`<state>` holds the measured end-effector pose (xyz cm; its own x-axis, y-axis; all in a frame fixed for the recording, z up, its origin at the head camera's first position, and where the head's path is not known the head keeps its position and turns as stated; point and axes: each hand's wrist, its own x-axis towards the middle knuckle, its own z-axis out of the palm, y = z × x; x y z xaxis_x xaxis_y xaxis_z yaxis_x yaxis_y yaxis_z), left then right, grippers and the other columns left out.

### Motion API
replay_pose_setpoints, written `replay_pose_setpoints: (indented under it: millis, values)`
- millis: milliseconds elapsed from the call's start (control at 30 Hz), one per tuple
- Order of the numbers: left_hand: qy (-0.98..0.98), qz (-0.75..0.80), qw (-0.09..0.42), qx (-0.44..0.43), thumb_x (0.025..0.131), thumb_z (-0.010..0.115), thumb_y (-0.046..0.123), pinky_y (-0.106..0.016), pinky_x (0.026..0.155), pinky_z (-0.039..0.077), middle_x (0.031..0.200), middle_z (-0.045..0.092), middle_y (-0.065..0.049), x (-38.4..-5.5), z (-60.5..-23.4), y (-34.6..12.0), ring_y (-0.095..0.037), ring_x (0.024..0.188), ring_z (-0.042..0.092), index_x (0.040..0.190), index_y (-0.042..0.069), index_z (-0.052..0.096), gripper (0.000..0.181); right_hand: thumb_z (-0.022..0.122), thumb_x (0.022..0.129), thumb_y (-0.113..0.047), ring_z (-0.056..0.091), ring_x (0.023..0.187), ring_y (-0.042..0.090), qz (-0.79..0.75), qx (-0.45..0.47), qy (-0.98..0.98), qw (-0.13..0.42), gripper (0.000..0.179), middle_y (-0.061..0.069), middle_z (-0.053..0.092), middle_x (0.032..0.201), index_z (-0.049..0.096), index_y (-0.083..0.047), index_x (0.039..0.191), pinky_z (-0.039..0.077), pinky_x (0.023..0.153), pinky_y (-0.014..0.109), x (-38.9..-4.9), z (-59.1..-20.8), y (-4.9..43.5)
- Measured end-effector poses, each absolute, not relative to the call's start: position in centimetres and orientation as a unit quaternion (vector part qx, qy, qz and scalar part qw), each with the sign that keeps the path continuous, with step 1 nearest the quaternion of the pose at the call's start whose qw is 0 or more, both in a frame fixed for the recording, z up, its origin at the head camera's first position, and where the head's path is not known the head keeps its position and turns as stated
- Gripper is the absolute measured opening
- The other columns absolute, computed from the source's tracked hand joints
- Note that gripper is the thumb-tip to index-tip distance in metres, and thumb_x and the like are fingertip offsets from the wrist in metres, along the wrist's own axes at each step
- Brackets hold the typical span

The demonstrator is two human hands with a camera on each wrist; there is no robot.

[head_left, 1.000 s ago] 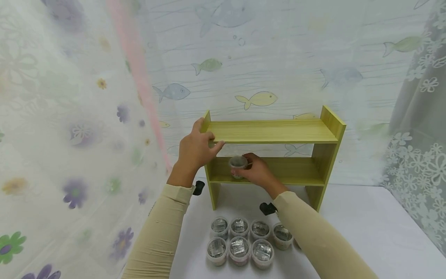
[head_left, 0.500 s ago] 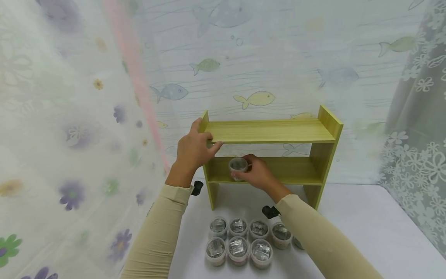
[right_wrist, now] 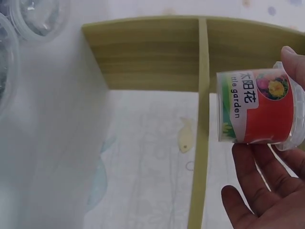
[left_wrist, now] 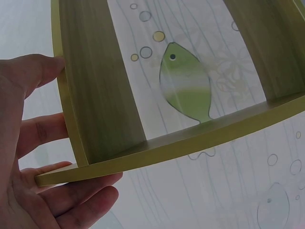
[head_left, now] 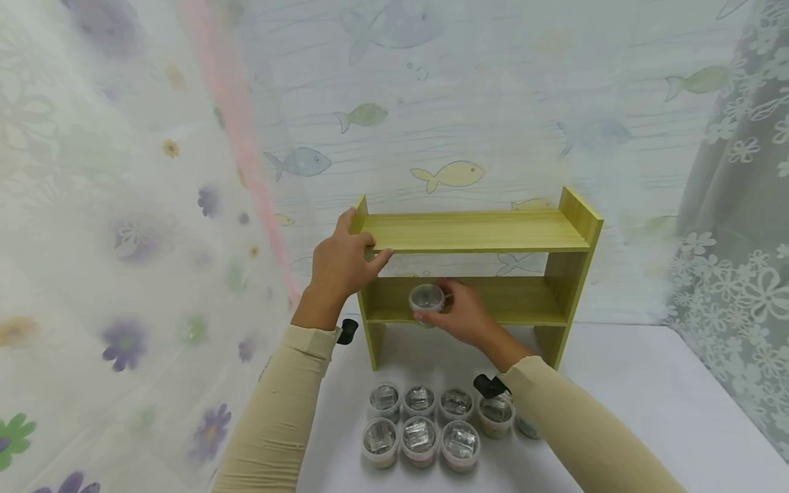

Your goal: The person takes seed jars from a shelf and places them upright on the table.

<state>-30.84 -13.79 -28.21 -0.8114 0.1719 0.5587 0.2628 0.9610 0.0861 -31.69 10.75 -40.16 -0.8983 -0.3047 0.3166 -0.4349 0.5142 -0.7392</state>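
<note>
My left hand (head_left: 340,268) grips the upper left corner of a yellow-green wooden shelf (head_left: 474,231). In the left wrist view, the thumb and fingers (left_wrist: 40,134) lie about the edge of its boards. My right hand (head_left: 467,313) holds a small clear plastic cup (head_left: 427,297) by its side, at the front left of the middle board. The right wrist view shows that cup's red label (right_wrist: 268,107), with flower pictures and the words "little garden". It stands close to the middle board's front edge (right_wrist: 203,105); contact cannot be told.
Several similar lidded cups (head_left: 419,438) stand in two rows on the white table (head_left: 647,404), in front of the shelf. The right forearm partly covers the rightmost cup (head_left: 527,428). Behind hangs a fish-print curtain (head_left: 468,123), and a flower-print curtain (head_left: 148,287) is at the left.
My right hand has moved the cup a little to the right and toward me, out over the middle board's front edge. The left hand keeps its hold on the shelf.
</note>
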Motion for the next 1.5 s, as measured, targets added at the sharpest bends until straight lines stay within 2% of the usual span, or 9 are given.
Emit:
replay_pose_setpoints:
  millis: [333, 533, 900, 1033, 1267, 1500]
  values:
    - [-0.944, -0.082, 0.296, -0.120, 0.096, 0.064, 0.059, -0.039, 0.052, 0.049, 0.162, 0.039, -0.016, -31.1, -28.5, -14.0, -0.027, 0.057, 0.061, 0.110, 0.020, 0.080, 0.044, 0.091, 0.079, -0.042, 0.067, 0.108, 0.025, 0.450, 0.216, -0.861, 0.096, 0.071, 0.004, 0.068, 0.124, 0.059, -0.014, 0.137, 0.058, 0.088, 0.043, -29.3, -40.0, 11.8]
    - [-0.944, -0.080, 0.297, -0.118, 0.096, 0.064, 0.059, -0.039, 0.053, 0.049, 0.162, 0.039, -0.016, -31.3, -28.8, -14.1, -0.026, 0.055, 0.060, 0.110, 0.020, 0.080, 0.044, 0.092, 0.078, -0.041, 0.068, 0.108, 0.024, 0.461, 0.211, -0.857, 0.096, 0.071, 0.002, 0.069, 0.123, 0.060, -0.017, 0.136, 0.057, 0.090, 0.044, -28.0, -39.8, 12.5]
    - [-0.947, -0.076, 0.290, -0.117, 0.096, 0.062, 0.061, -0.039, 0.054, 0.049, 0.163, 0.038, -0.016, -31.5, -28.6, -14.1, -0.027, 0.058, 0.062, 0.111, 0.022, 0.079, 0.045, 0.092, 0.075, -0.049, 0.067, 0.110, 0.021, 0.475, 0.198, -0.854, 0.080, 0.069, -0.002, 0.068, 0.120, 0.062, -0.021, 0.130, 0.056, 0.088, 0.042, -25.7, -40.0, 14.2]
    - [-0.946, -0.080, 0.291, -0.120, 0.096, 0.062, 0.060, -0.039, 0.053, 0.049, 0.162, 0.038, -0.016, -31.4, -28.5, -14.0, -0.026, 0.056, 0.060, 0.110, 0.022, 0.079, 0.044, 0.091, 0.075, -0.050, 0.067, 0.111, 0.021, 0.474, 0.199, -0.855, 0.072, 0.071, -0.001, 0.068, 0.121, 0.061, -0.019, 0.132, 0.056, 0.089, 0.041, -24.8, -40.7, 15.2]
    - [-0.947, -0.081, 0.287, -0.119, 0.096, 0.062, 0.059, -0.037, 0.052, 0.047, 0.163, 0.037, -0.016, -31.3, -28.5, -14.0, -0.024, 0.053, 0.057, 0.111, 0.021, 0.080, 0.044, 0.090, 0.075, -0.054, 0.067, 0.114, 0.022, 0.464, 0.182, -0.865, 0.055, 0.070, -0.005, 0.067, 0.122, 0.060, -0.025, 0.131, 0.056, 0.089, 0.039, -23.0, -41.9, 16.9]
    - [-0.946, -0.086, 0.289, -0.121, 0.096, 0.063, 0.059, -0.040, 0.054, 0.049, 0.163, 0.038, -0.016, -31.1, -28.4, -13.8, -0.027, 0.056, 0.060, 0.111, 0.020, 0.080, 0.045, 0.089, 0.075, -0.056, 0.068, 0.112, 0.021, 0.449, 0.179, -0.874, 0.057, 0.070, -0.006, 0.067, 0.121, 0.062, -0.023, 0.130, 0.056, 0.091, 0.041, -21.6, -43.1, 18.4]
